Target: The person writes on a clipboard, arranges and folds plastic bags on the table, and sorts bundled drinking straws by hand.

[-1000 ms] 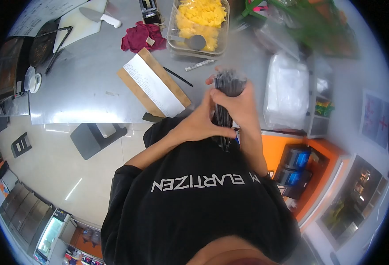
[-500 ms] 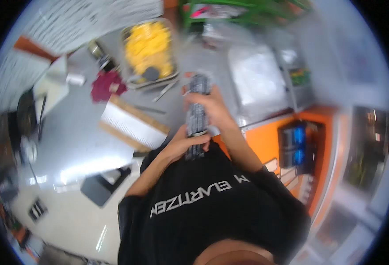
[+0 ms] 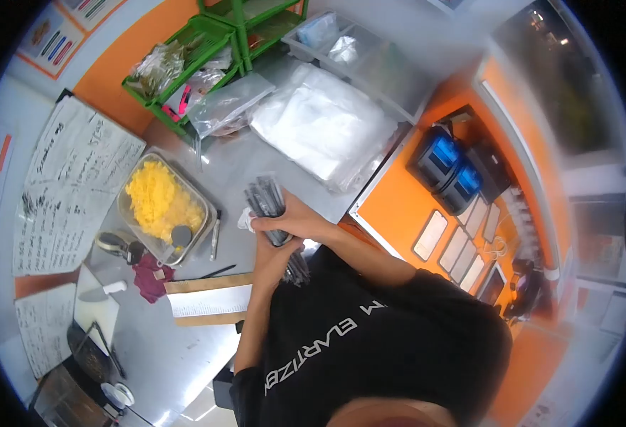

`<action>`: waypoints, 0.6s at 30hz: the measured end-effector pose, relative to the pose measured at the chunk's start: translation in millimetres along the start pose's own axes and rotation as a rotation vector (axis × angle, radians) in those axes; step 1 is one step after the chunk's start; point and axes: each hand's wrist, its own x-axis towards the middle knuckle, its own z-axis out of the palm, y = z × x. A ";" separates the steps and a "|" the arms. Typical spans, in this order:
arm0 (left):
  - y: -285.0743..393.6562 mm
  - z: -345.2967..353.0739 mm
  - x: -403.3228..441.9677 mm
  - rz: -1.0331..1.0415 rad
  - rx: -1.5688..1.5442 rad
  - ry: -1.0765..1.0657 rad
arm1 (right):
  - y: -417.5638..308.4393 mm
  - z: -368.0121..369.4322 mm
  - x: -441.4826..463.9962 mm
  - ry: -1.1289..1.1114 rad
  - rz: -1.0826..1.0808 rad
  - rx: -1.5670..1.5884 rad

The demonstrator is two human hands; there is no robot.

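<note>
In the head view, both hands hold a bundle of thin dark straw-like sticks (image 3: pixel 265 197) in shiny clear wrapping. My right hand (image 3: pixel 295 219) is closed round its upper part, thumb across the front. Lower down, my left hand (image 3: pixel 273 262) wraps round the same bundle. The bottom end (image 3: pixel 296 272) fans out against my black shirt. A small white piece (image 3: pixel 245 219) shows beside my right fingertips; whether it is held I cannot tell. The bundle tilts, its top leaning left over the metal table (image 3: pixel 238 171).
Left of the hands stand a clear tub (image 3: pixel 124 206) of yellow pieces, a marker (image 3: pixel 215 235), a maroon cloth (image 3: pixel 149 277) and a paper sheet (image 3: pixel 210 302). White plastic bags (image 3: pixel 320 121) lie ahead, near green racks (image 3: pixel 178 64). An orange counter (image 3: pixel 391 220) at right carries phones (image 3: pixel 430 235).
The view has turned right, bringing the green racks and orange counter further in. The bundle, more upright in the view before, now leans left. Both hands stay round it, now closer together.
</note>
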 end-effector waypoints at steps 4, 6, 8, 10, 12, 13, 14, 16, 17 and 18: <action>-13.0 21.6 37.9 0.143 0.320 0.047 | 0.1 -32.1 1.4 0.105 0.111 0.128; 2.1 40.9 44.2 0.035 0.219 0.025 | 6.0 -47.5 7.1 0.156 0.083 0.121; -3.8 53.5 56.5 0.085 0.239 -0.001 | 15.7 -64.9 14.9 0.233 0.090 0.126; 8.0 64.3 62.9 0.105 0.226 -0.022 | 10.9 -81.6 21.5 0.330 0.134 0.135; 19.8 72.2 58.9 0.081 0.168 -0.018 | -28.8 -118.4 26.4 0.451 0.139 0.112; 19.3 68.6 59.0 0.085 0.129 -0.058 | -17.2 -153.3 42.7 0.553 0.056 0.103; 16.9 57.3 57.0 0.088 0.087 -0.091 | -5.5 -202.5 62.9 0.664 0.017 0.023; 6.7 28.4 50.4 0.065 0.019 -0.108 | -28.9 -300.2 88.0 0.971 -0.074 -0.232; -2.8 11.1 44.1 0.035 -0.012 -0.090 | -30.3 -358.0 104.2 1.122 -0.032 -0.316; -10.3 -1.9 31.6 0.003 -0.053 -0.058 | -36.2 -414.5 110.3 1.004 -0.115 -0.326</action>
